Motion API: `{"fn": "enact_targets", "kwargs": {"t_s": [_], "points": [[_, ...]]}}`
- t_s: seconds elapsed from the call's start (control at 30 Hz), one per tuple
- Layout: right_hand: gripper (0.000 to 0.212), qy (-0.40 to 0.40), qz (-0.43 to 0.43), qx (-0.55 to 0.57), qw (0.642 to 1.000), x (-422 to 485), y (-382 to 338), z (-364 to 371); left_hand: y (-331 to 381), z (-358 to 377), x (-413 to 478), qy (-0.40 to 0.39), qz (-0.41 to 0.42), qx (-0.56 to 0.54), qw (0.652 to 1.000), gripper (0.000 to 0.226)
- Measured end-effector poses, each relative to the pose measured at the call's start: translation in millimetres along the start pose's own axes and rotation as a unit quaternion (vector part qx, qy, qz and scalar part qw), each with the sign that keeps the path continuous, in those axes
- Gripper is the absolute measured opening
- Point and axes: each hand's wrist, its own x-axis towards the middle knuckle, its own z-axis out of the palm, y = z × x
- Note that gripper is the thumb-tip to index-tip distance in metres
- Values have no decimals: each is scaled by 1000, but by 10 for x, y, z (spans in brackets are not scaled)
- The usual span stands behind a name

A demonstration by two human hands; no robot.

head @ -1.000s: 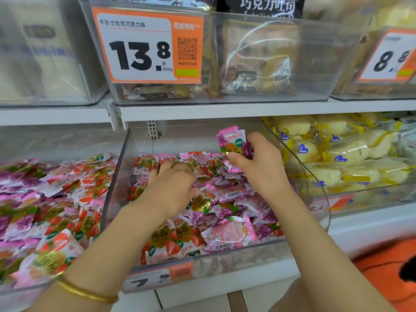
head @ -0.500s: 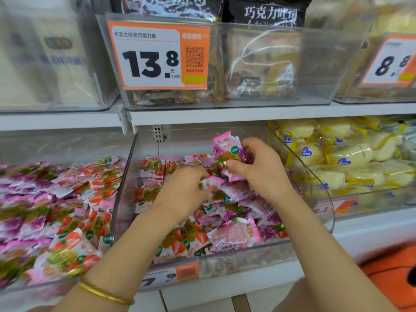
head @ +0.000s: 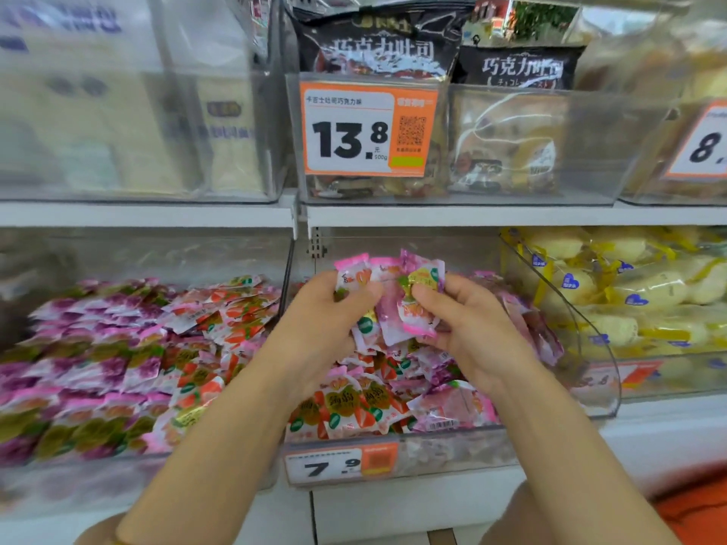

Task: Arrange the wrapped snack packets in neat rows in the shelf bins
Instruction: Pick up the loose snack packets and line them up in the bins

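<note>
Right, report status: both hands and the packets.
Left hand gripping bunch of packets. Right hand pinching the same bunch. Held over middle bin, loose packets below jumbled. Nothing blocking.

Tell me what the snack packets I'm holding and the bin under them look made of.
Snack packets: thin glossy plastic film, judging by the crinkles, sheen and crimped ends. Bin: clear rigid plastic, probably acrylic; its curved side wall is see-through.

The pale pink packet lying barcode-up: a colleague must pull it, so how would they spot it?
Below the 13.8 price sign sits a clear bin with a 7.9 price tag. At its front right corner, below the right hand, lies the pale pink packet. It shows a white barcode; its neighbours show orange printed fronts.
</note>
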Motion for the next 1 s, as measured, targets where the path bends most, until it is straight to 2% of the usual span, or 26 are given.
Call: {"fn": "enact_targets", "kwargs": {"t_s": [0.07,0.13,0.2,0.33,0.43,0.53,0.63,0.8,0.87,0.93,1.0], "points": [[5,-12,0,15,1000,-30,-32,105,15,-45,-71,15,35,45,998,38],[6,-24,-5,0,1000,-50,-42,187,14,-94,-112,49,43,79,995,45],[7,-3,-8,-16,1000,-39,-36,234,3,-145,-144,73,48,86,992,35],[10,57,12,0,998,8,-41,279,30,-220,-196,70,23,31,997,18],[4,68,27,3,997,24,-57,317,78,-225,-176,49,21,8,999,18],[15,77,70,99,990,47,-69,301,106,-182,-123,37,29,15,999,24],[23,44,107,178,977,77,-55,253,101,-106,-88,31,30,26,999,26],[27,13,75,126,989,97,-20,228,64,-28,-84,33,54,58,996,21],[29,65,28,98,993,112,-6,222,28,-12,-60,62,85,95,990,16],[28,154,-50,-26,986,134,7,201,-20,6,-21,95,119,137,979,15],[28,195,-117,-129,965,127,-9,202,-71,42,14,100,126,150,975,12]]}}
